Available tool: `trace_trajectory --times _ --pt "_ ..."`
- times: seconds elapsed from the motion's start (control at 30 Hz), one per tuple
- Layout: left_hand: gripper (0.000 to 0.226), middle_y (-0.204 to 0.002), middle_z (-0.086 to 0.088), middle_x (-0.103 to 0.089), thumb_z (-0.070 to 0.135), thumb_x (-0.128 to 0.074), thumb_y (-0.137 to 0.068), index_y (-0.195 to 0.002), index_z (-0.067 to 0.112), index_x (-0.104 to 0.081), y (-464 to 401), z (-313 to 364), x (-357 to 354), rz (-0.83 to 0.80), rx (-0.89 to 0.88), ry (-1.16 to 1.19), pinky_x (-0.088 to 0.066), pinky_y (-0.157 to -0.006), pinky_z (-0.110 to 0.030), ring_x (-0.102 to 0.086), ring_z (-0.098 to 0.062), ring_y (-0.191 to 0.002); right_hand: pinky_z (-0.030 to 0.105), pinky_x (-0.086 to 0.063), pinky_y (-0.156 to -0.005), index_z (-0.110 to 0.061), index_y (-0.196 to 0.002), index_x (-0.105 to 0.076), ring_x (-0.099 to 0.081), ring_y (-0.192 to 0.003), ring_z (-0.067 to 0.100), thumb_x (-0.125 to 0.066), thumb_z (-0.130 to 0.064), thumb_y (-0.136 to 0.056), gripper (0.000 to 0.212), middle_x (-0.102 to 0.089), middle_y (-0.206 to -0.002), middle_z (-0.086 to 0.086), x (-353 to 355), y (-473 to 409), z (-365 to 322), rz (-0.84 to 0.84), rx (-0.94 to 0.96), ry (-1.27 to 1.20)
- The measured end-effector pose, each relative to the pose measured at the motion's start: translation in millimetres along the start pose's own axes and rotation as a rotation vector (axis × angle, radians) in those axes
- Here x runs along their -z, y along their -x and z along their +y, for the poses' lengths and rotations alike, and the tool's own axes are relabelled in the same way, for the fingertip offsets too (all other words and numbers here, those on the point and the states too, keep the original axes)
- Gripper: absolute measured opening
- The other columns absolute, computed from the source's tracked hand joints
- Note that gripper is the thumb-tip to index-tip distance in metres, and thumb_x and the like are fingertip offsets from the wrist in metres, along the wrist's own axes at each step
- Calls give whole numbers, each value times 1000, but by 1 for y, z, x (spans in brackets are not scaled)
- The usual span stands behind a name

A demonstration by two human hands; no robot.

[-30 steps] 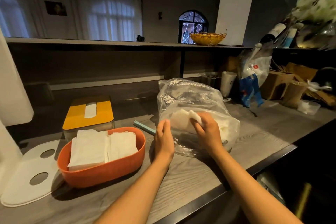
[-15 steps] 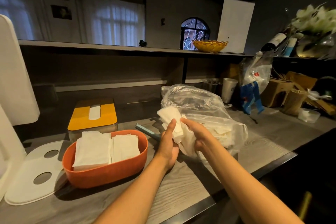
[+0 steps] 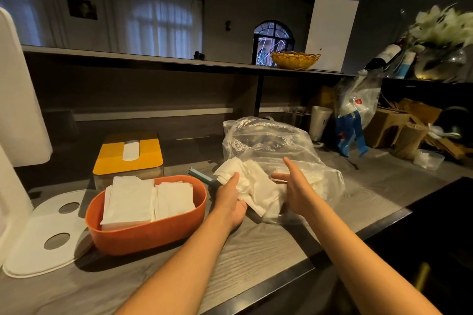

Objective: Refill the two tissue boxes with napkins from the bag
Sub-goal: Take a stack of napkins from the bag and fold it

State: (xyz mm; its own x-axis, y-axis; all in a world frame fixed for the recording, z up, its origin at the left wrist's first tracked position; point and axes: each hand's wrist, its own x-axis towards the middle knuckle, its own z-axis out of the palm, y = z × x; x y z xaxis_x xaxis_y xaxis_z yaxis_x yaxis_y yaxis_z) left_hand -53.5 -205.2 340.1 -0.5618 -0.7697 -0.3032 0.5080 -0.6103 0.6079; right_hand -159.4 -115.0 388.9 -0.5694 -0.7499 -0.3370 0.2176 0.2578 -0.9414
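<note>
Beside orange tissue box (image 3: pixel 143 233), left hand (image 3: pixel 230 199) apparently gripping napkins (image 3: pixel 253 184)

dim warm light, deep shadows, wide-angle bending at edges.

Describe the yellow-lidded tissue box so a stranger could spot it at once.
On the grey wooden counter, look behind the orange tub of stacked napkins. The tissue box is there: clear-sided, with a flat yellow lid and one white napkin poking through its slot.

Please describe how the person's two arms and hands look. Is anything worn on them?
Both forearms are bare up to the frame edge: no sleeves show. The left hand and the right hand wear no gloves. No watch, bracelet or ring is visible.
</note>
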Motion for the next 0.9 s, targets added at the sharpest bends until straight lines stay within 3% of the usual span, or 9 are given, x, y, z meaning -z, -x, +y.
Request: trace_trajectory --times 0.1,0.2,0.3,0.37,0.47,0.6,0.7,0.8,0.9 --pt "38 -133 -22 -60 17 -51 -103 -139 5 -49 0 1 0 -17 -17 32 -48 -98 -51 -62 -36 -114 33 -49 -68 -6 -121 -56 -58 -89 21 -57 -44 -93 47 -59 -106 8 7 3 5 -81 64 21" --pt "40 -133 -23 -60 21 -50 -103 -139 3 -50 3 0 -1 -40 -32 11 -46 -103 -53 -60 -37 -120 38 -53 -83 -3 -124 -60 -62 -87 17 -62 -24 -94 37 -65 -100 3 6 6 10 -108 149 139" --pt "39 -130 -22 -63 21 -50 -103 -138 4 -51 7 -2 -3 -58 -64 -55 -49 -99 -51 -62 -36 -116 41 -47 -100 -13 -129 -59 -59 -111 22 -68 -45 -84 56 -63 -121 2 7 6 11 -155 164 116" --pt "39 -130 -19 -63 21 -51 -103 -139 6 -51 8 -2 -2 -67 -90 -72 -51 -96 -49 -64 -34 -113 48 -46 -102 -23 -126 -62 -59 -117 24 -68 -59 -75 62 -65 -124 0 8 7 10 -198 167 115" --pt "37 -127 -17 -66 21 -52 -102 -137 8 -53 11 -4 -1 -91 -89 -121 -52 -96 -49 -66 -32 -110 50 -51 -96 -24 -118 -67 -64 -110 25 -76 -56 -70 59 -70 -116 2 4 11 5 -183 235 184" --pt "27 -111 -17 -71 20 -50 -103 -126 9 -59 16 -2 -1 -115 -33 -103 -55 -87 -46 -68 -31 -100 34 -55 -79 -21 -108 -66 -64 -88 15 -80 -18 -79 33 -67 -96 -5 -3 12 2 0 429 540" --pt "18 -84 -16 -74 17 -50 -103 -109 4 -61 20 3 1 -113 14 -1 -52 -86 -48 -66 -33 -90 41 -58 -80 -10 -105 -72 -69 -84 24 -79 -3 -75 32 -73 -96 10 3 9 5 66 427 443" --pt "18 -105 -21 -69 14 -50 -102 -118 7 -55 24 8 3 -131 34 124 -48 -94 -53 -62 -39 -109 24 -53 -51 -13 -96 -71 -63 -62 15 -74 -1 -79 21 -69 -78 4 14 18 -2 105 429 382" --pt "24 -128 -22 -60 10 -50 -102 -126 9 -52 22 7 5 -144 47 123 -47 -99 -55 -55 -42 -124 27 -51 -50 -10 -97 -69 -62 -60 19 -69 0 -82 17 -67 -77 8 20 30 -20 107 472 274"
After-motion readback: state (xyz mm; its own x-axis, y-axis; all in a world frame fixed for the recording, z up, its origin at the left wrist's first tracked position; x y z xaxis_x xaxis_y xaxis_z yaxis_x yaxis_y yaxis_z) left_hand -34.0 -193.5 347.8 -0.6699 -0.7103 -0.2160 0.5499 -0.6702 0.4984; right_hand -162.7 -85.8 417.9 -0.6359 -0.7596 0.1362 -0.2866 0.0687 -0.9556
